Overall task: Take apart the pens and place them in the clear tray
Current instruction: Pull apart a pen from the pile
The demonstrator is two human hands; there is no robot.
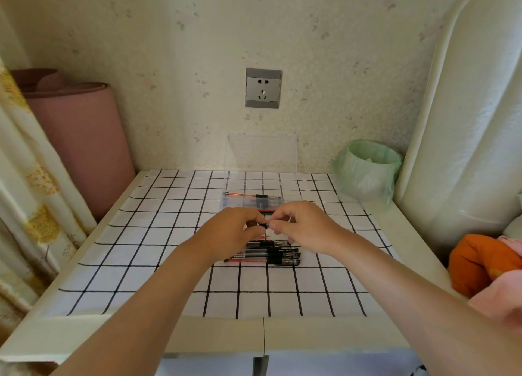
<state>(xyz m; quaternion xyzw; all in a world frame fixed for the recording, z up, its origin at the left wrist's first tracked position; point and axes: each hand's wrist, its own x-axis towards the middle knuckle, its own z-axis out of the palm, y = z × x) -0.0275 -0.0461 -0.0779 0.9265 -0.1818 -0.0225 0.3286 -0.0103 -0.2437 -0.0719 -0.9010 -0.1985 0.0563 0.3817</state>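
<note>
Above the checked tablecloth, my left hand [236, 229] and my right hand [300, 224] meet fingertip to fingertip, both pinching one small black pen part [264, 225] between them. Most of that part is hidden by my fingers. Just below my hands lies a row of several black-capped pens [278, 255], side by side. Behind my hands stands the clear tray [234, 199] with its lid raised against the wall. A red refill [240, 194] and dark pen pieces lie inside it.
A bin lined with a green bag [367, 171] stands at the back right. A pink rolled mat [82, 147] leans at the back left beside a curtain. Orange and pink cloth [480, 262] lies at the right edge. A wall socket [263, 87] is above the tray.
</note>
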